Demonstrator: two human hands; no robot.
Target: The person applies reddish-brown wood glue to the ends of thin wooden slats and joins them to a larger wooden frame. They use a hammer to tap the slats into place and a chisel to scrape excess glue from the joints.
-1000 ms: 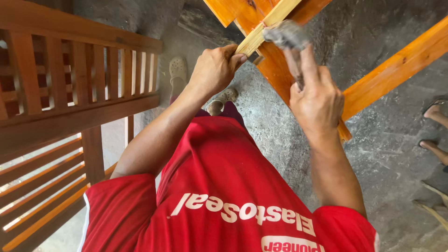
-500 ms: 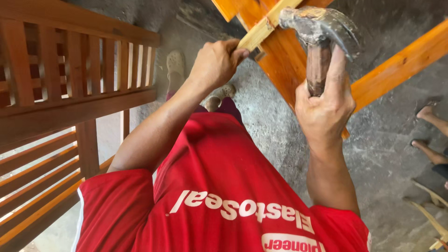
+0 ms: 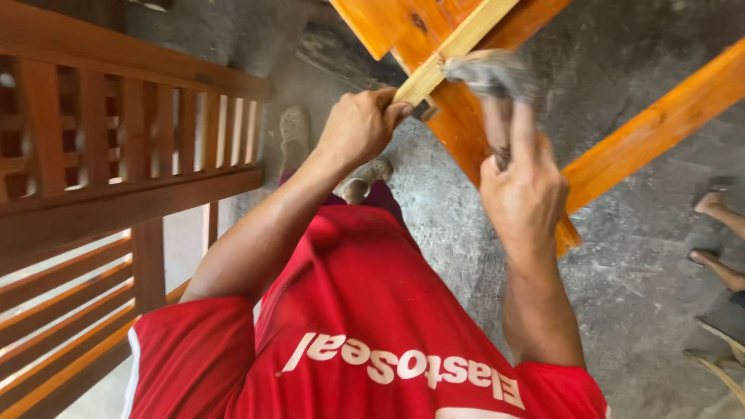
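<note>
My left hand point(image 3: 358, 124) grips the near end of a pale wooden strip point(image 3: 454, 48) that lies across an orange wooden frame point(image 3: 466, 124). My right hand point(image 3: 521, 190) is closed on the handle of a hammer point(image 3: 490, 77), index finger stretched along the handle. The blurred metal head of the hammer sits right over the strip, just beyond my left fingers. Below both arms I see my red shirt point(image 3: 365, 334).
A brown slatted wooden bench point(image 3: 116, 155) stands at the left. An orange board point(image 3: 660, 124) runs diagonally at the right over the grey concrete floor point(image 3: 636, 271). Another person's bare feet point(image 3: 718, 233) are at the right edge. My own feet point(image 3: 361, 182) show below the strip.
The hammer was lifted upright half a second ago and has now swung down onto the strip. My left hand kept its hold on the strip.
</note>
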